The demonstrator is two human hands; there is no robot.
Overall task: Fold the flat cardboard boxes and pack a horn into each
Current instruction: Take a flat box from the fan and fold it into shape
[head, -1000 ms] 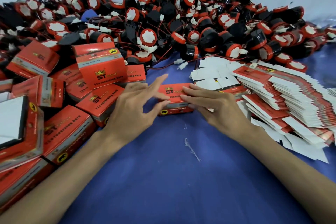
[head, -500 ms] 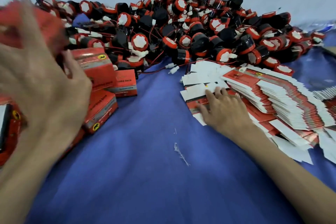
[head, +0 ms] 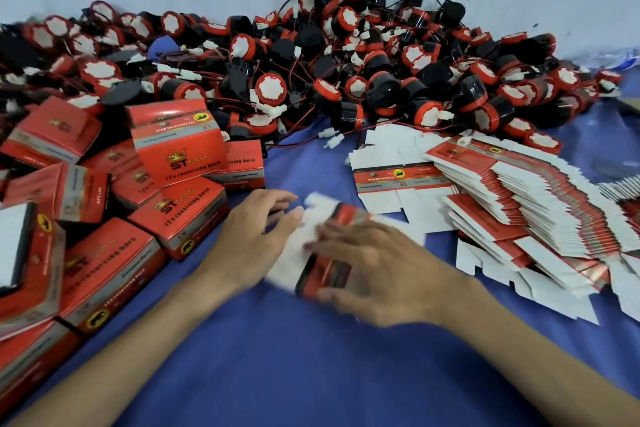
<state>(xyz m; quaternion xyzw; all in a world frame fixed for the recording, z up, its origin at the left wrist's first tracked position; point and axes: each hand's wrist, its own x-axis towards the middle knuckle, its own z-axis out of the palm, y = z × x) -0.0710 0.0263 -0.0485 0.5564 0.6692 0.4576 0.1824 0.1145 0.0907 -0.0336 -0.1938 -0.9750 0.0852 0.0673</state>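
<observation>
Newly pulled to centre, flat box (head: pixel 323 276) (light, bendy; hold edges) is gripped by right hand (head: pixel 381 270); relaxed left hand (head: pixel 252 239) touches it.

A small packing workshop: round red-and-black plastic horns (head: pixel 381 87) with wires heaped across the top, fanned stacks of flat red-and-white cardboard boxes (head: pixel 536 204) at right, folded red printed boxes (head: pixel 180 156) piled at left, all on a blue cloth-covered table (head: pixel 311 374).

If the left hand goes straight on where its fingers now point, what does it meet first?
Probably the flat box held by the right hand; fingertips of the left hand seem almost at its white flap, though blur hides contact.
</observation>
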